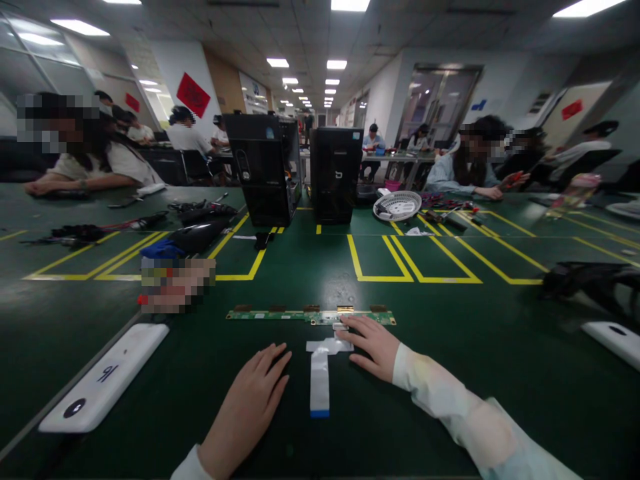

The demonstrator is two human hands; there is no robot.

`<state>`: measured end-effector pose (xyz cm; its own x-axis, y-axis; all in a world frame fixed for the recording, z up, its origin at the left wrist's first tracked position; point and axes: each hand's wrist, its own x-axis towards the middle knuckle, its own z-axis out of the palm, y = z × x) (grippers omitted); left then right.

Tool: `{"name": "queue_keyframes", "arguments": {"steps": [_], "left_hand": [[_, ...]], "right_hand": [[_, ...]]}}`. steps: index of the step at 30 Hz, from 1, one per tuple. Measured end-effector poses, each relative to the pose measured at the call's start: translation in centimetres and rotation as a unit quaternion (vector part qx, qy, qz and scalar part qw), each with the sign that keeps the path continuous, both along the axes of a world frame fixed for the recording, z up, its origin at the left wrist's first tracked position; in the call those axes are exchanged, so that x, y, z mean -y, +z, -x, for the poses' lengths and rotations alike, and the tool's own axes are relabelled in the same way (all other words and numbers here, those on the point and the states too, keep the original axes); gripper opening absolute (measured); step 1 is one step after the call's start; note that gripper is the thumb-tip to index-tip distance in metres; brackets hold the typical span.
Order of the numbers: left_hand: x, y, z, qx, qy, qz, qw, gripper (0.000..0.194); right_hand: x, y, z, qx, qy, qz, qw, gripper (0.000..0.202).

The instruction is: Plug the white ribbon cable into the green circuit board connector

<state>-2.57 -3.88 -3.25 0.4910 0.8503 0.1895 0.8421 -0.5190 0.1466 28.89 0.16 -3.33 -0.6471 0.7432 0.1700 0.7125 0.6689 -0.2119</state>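
Note:
A long, narrow green circuit board point(280, 315) lies crosswise on the green table in front of me. From its middle a white flat ribbon cable point(320, 387) runs toward me, bent near the board and tipped with blue at its near end. My right hand point(373, 343) rests over the right side of the cable's upper part, fingers stretched out, fingertips at the board's near edge by the connector. My left hand point(253, 400) lies on the table left of the cable, fingers extended and apart from it, holding nothing.
Two black computer towers point(267, 170) stand beyond the yellow tape outlines. A white oblong device point(107, 377) lies at left, another point(613, 341) at right. Cables and tools point(200, 217) lie at the back left; a white basket point(397, 205) sits back right. Several people sit around.

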Motion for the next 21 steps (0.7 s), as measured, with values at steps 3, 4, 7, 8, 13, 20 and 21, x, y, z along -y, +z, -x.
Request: {"name": "queue_keyframes", "arguments": {"steps": [3, 4, 7, 8, 13, 20, 21], "left_hand": [[-0.2, -0.5, 0.3, -0.004, -0.016, -0.024, 1.0, 0.043], [-0.2, -0.7, 0.3, -0.001, -0.02, -0.033, 0.999, 0.044], [-0.3, -1.1, 0.6, 0.018, -0.032, -0.047, 0.998, 0.046], [-0.3, -1.3, 0.7, 0.023, -0.034, -0.048, 0.998, 0.046], [-0.4, -1.7, 1.1, 0.024, -0.029, -0.03, 0.999, 0.049], [-0.5, -1.5, 0.8, 0.013, -0.026, -0.028, 0.999, 0.049], [-0.5, -1.4, 0.7, 0.011, -0.027, -0.034, 0.999, 0.049]], "right_hand": [[0.9, -0.3, -1.0, -0.003, -0.013, -0.007, 1.0, 0.05], [1.4, -0.4, -1.5, -0.002, -0.02, -0.012, 1.0, 0.05], [3.8, -0.9, -3.7, 0.002, -0.061, -0.032, 0.998, 0.049], [4.8, -1.1, -4.6, 0.004, -0.082, -0.042, 0.996, 0.049], [10.6, -2.6, -9.5, 0.014, -0.202, -0.089, 0.975, 0.047], [17.8, -5.0, -16.0, 0.07, -0.323, -0.152, 0.932, 0.054], [18.5, -5.4, -16.8, 0.078, -0.344, -0.156, 0.923, 0.054]]}}
